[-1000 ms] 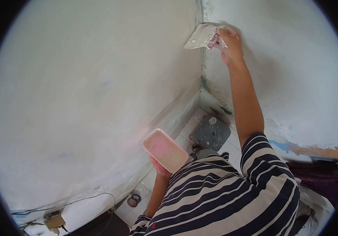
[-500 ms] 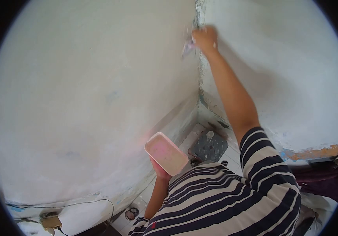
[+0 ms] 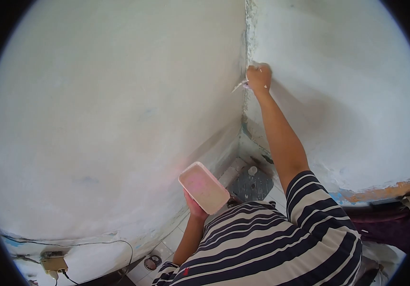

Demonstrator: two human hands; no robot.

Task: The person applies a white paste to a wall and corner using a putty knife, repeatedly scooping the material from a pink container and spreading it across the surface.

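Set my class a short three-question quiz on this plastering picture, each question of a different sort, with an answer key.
1. True or false: the right hand presses a putty knife against the wall corner.
2. Multiple choice: the left hand holds A) a hammer, B) a pink tray, C) a paint roller.
3. Fill in: the person's shirt has a ______ pattern.

Key: 1 true; 2 B; 3 striped.
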